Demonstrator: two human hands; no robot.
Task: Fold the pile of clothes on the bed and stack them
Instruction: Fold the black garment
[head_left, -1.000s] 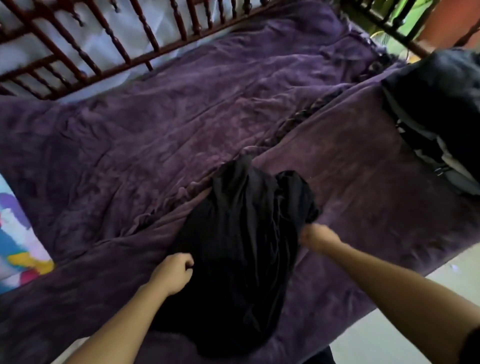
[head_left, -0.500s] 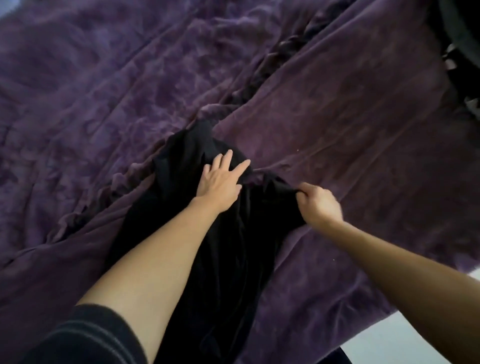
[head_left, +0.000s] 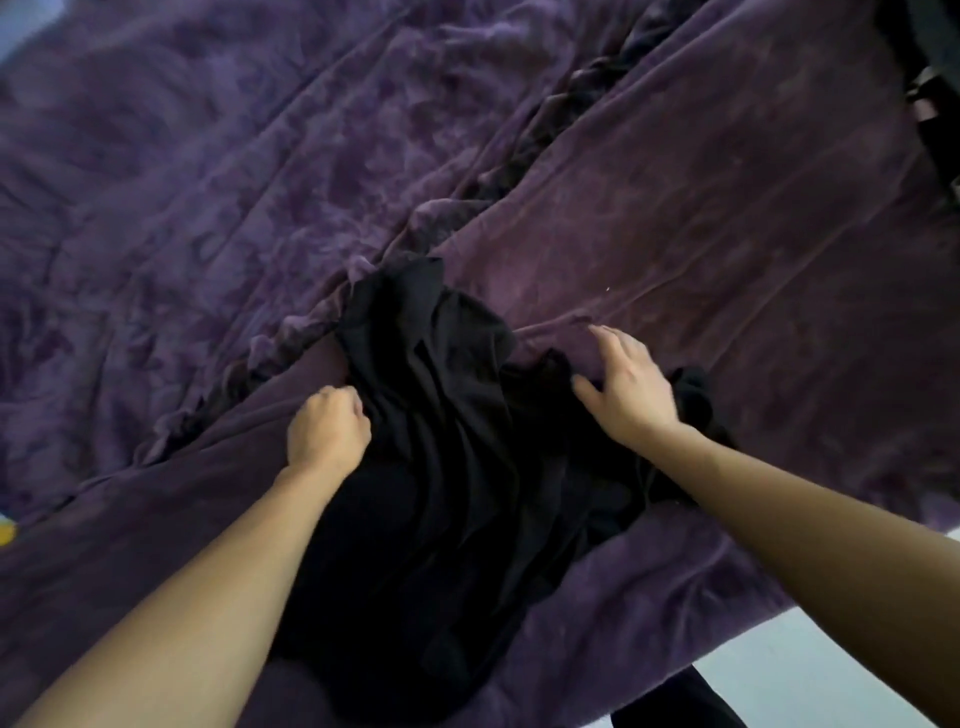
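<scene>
A crumpled black garment (head_left: 457, 467) lies on the purple bedcover (head_left: 675, 234), stretching from the middle of the view down toward me. My left hand (head_left: 327, 431) is curled at the garment's left edge and grips the fabric there. My right hand (head_left: 626, 387) lies flat with fingers spread on the garment's upper right part, fingertips reaching onto the bedcover. The cloth under my right forearm is hidden.
A dark pile of other clothes (head_left: 930, 93) shows at the top right corner. A ruffled seam (head_left: 545, 130) runs diagonally across the bedcover. The bed's near edge and pale floor (head_left: 810, 670) are at the lower right. A yellow patch (head_left: 5, 532) peeks in at the left.
My left hand moved from lying flat on the garment's middle to gripping its left edge. My right hand let go of its pinch and now lies spread flat.
</scene>
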